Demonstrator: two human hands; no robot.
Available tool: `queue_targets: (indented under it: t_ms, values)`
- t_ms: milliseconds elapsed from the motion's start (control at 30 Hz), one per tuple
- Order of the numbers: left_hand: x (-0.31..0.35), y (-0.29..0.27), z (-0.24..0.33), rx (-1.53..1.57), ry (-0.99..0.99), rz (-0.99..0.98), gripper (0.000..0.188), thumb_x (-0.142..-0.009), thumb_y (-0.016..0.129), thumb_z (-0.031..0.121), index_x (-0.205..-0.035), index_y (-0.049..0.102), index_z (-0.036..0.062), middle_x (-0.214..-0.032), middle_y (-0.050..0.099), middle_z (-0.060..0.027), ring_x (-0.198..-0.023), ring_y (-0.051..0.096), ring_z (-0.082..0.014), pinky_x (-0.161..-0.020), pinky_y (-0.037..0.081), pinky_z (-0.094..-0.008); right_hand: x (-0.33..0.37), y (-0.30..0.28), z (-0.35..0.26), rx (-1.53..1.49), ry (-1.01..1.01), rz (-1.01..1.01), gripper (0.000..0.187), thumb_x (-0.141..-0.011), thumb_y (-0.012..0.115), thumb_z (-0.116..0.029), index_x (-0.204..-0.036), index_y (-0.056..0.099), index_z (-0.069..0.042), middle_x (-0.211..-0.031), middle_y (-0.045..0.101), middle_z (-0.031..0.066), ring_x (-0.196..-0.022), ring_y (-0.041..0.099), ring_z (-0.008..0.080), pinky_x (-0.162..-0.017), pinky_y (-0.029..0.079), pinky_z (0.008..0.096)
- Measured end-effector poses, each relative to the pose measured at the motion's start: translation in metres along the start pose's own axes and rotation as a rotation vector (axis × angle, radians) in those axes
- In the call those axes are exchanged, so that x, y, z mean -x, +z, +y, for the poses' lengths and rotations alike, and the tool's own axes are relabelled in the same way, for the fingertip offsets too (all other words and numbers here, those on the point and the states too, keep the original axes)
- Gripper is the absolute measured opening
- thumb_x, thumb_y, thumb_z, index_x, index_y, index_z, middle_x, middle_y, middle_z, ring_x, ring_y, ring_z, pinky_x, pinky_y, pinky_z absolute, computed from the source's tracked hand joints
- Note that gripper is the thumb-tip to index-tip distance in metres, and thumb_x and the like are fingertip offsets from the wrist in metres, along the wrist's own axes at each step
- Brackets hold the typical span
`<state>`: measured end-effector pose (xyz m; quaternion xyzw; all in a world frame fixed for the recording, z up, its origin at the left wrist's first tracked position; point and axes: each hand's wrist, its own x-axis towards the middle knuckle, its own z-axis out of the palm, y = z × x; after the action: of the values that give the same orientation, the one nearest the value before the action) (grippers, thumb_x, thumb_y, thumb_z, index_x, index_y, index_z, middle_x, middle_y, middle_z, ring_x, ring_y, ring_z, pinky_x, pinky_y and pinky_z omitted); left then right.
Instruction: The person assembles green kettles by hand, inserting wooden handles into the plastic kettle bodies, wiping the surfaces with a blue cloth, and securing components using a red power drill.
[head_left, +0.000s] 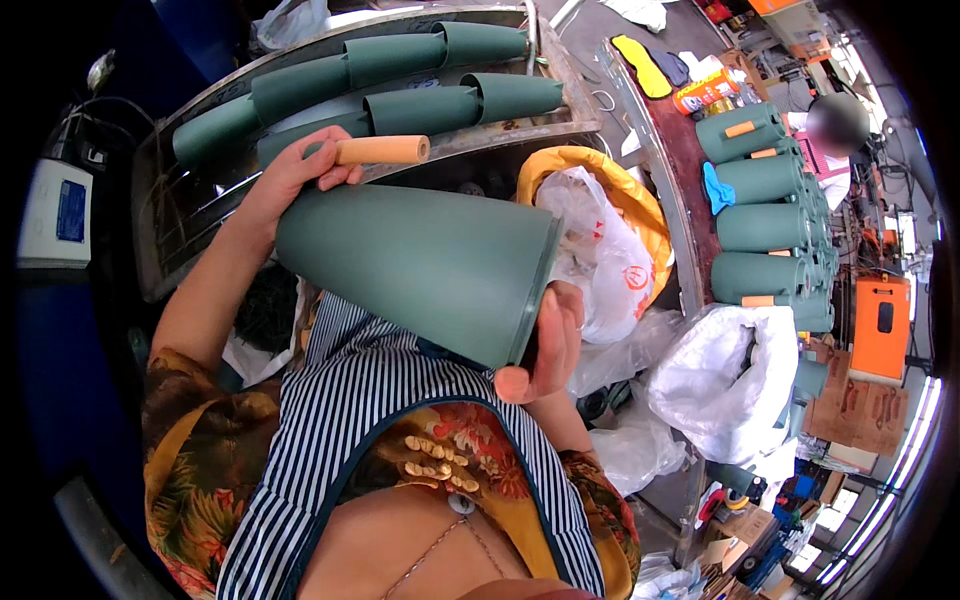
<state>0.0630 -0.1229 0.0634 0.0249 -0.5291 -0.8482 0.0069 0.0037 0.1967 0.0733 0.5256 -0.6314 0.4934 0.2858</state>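
A large dark green cone-shaped shade [420, 265] lies sideways across my chest, wide rim to the right. My left hand [290, 180] grips its narrow end, where a tan wooden handle [382, 150] sticks out to the right. My right hand [552, 345] holds the wide rim, fingers curled around its edge. Both hands carry the cone above my striped apron.
Behind, a metal bin [160, 200] holds rows of nested green cones [400, 60]. At right, a long bench [672, 170] carries more green cones [765, 210] with tan handles. White plastic bags [715, 380], a yellow-lined bag [600, 170], an orange machine [880, 325] and another person [835, 125] are nearby.
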Motion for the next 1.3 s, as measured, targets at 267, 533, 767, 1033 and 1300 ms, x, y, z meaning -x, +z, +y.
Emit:
queue_targets:
  t_ms: [267, 533, 767, 1033, 1300]
  values:
    - [0.005, -0.017, -0.021, 0.356, -0.561, 0.049, 0.031, -0.095, 0.057, 0.037, -0.094, 0.047, 0.0073, -0.069, 0.044, 0.0033, -0.066, 0.048, -0.0071, -0.058, 0.047, -0.0222, 0.006, 0.007, -0.011, -0.064, -0.313, -0.162, 0.047, -0.086, 0.056, -0.043, -0.108, 0.064, -0.002, -0.074, 0.054, 0.0076, -0.071, 0.048, 0.0236, -0.070, 0.044, 0.0394]
    - [0.006, 0.019, -0.022, -0.353, 0.035, 0.372, 0.024, -0.092, 0.061, 0.028, -0.097, 0.057, 0.0049, -0.079, 0.054, 0.0001, -0.079, 0.052, -0.0102, -0.072, 0.046, -0.0241, 0.029, 0.018, 0.039, -0.145, 0.593, -0.008, 0.049, -0.094, 0.044, -0.034, -0.131, 0.050, -0.002, -0.111, 0.059, 0.0167, -0.098, 0.053, 0.0313, -0.088, 0.041, 0.0408]
    - [0.043, 0.116, -0.027, -1.657, 0.920, -0.631, 0.016, -0.070, 0.072, 0.008, -0.083, 0.063, 0.0053, -0.076, 0.059, -0.0037, -0.077, 0.059, -0.0199, -0.083, 0.044, -0.0419, 0.113, 0.068, 0.135, -1.016, 1.942, -0.105, 0.050, -0.098, 0.043, -0.049, -0.104, 0.064, -0.004, -0.098, 0.068, 0.0082, -0.085, 0.063, 0.0206, -0.082, 0.051, 0.0373]
    - [0.039, 0.016, -0.051, -0.332, -0.227, 0.754, 0.031, -0.090, 0.065, 0.024, -0.116, 0.060, 0.0086, -0.100, 0.061, -0.0059, -0.092, 0.058, -0.0207, -0.087, 0.048, -0.0382, 0.109, -0.184, 0.176, 0.651, 0.909, 0.407, 0.022, -0.096, 0.052, -0.020, -0.105, 0.061, -0.002, -0.097, 0.065, 0.0122, -0.090, 0.061, 0.0264, -0.083, 0.047, 0.0370]
    - [0.043, 0.019, -0.121, 0.223, -0.674, 0.352, 0.025, -0.081, 0.054, 0.005, -0.105, 0.056, 0.0108, -0.107, 0.058, -0.0075, -0.102, 0.056, -0.0251, -0.079, 0.049, -0.0466, 0.228, -0.505, 0.318, 1.394, 1.317, 0.573, 0.033, -0.078, 0.063, -0.019, -0.107, 0.064, -0.001, -0.110, 0.066, 0.0184, -0.102, 0.063, 0.0298, -0.088, 0.049, 0.0395]
